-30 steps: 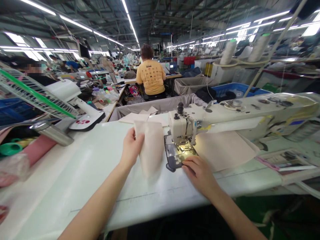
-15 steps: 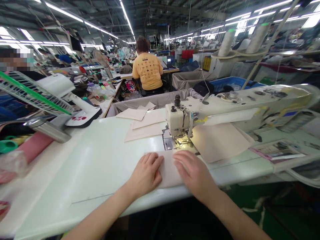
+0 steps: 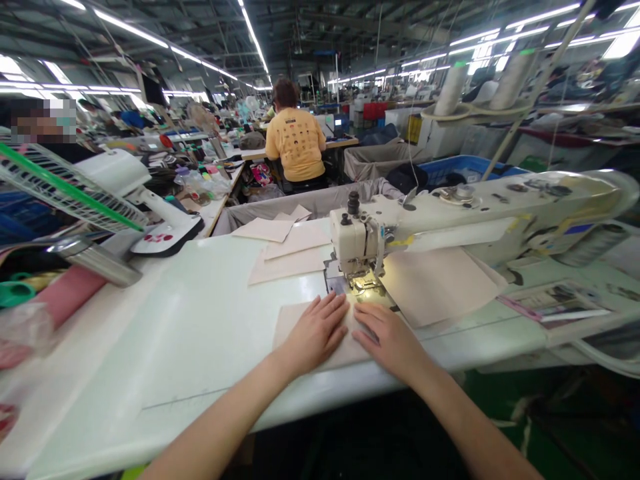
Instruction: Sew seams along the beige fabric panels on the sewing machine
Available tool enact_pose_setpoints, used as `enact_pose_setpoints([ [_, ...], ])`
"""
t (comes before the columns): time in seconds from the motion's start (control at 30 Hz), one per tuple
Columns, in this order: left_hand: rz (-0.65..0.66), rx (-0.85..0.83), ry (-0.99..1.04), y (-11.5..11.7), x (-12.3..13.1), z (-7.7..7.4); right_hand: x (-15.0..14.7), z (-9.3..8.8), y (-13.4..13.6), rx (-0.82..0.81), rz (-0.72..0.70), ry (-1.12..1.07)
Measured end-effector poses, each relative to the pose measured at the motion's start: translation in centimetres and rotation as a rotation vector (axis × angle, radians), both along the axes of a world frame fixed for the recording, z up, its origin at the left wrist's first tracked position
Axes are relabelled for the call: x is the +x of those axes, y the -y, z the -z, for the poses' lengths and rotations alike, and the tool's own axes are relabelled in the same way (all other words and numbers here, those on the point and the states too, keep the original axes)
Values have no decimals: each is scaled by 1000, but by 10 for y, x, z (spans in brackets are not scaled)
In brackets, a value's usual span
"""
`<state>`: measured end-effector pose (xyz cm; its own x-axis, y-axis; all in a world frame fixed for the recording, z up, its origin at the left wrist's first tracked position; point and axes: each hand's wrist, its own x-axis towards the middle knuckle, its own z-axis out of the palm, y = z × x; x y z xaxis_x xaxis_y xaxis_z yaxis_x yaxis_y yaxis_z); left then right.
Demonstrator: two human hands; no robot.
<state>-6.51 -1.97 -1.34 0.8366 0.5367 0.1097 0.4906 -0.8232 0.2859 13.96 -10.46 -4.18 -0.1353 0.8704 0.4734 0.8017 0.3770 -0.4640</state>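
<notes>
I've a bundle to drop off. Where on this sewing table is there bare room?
Bare: the white table left of the left hand, bordered by the steel flask, fan base and loose cut pieces. Crowded at the sewing machine head: that hand and the right hand press a fabric piece there, with a larger panel alongside.

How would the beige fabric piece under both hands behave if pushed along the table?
Probably floppy and light: the fabric piece lies thin and flat under the left hand and right hand. It would likely slide easily, since the table looks smooth and glossy.
</notes>
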Motion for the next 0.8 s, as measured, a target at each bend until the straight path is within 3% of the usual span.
enact_pose_setpoints([
  [0.27,98,12,-32,-35,6,2,1,1,-19,1,27,-12],
  [0.8,108,32,-37,-42,8,-2,1,-2,-23,-26,35,-18],
])
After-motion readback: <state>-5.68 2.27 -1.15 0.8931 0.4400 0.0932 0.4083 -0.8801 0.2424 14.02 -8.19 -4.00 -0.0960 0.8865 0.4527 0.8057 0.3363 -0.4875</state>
